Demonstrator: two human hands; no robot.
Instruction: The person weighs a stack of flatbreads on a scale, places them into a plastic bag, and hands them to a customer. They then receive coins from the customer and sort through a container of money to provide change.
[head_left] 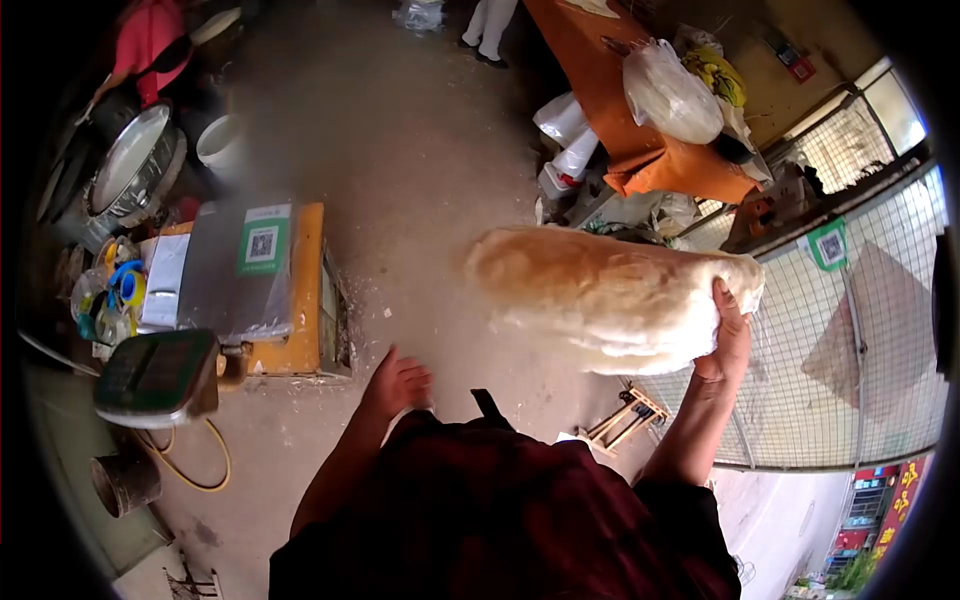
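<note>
My right hand [732,335] grips the near end of a long, thick, cream-and-tan bundle [610,295]. It looks soft and pale, perhaps wrapped in clear film; its exact kind I cannot make out. The thumb lies over the bundle's end, while the fingers are hidden behind it. The bundle is held up above the floor, pointing left, its far end blurred. My left hand [398,385] hangs free in front of my body, fingers stretched and apart, holding nothing. Nearest to it on the left is an orange-sided table [310,290].
A scale display [155,375] and a QR sign [263,240] stand at the left. Beyond are a large basin [135,160], a white bucket [218,143] and a person in pink. Plastic bags [672,95] lie on an orange-covered table [570,45]. Wire mesh [780,400] and a wooden stool [625,418] are right.
</note>
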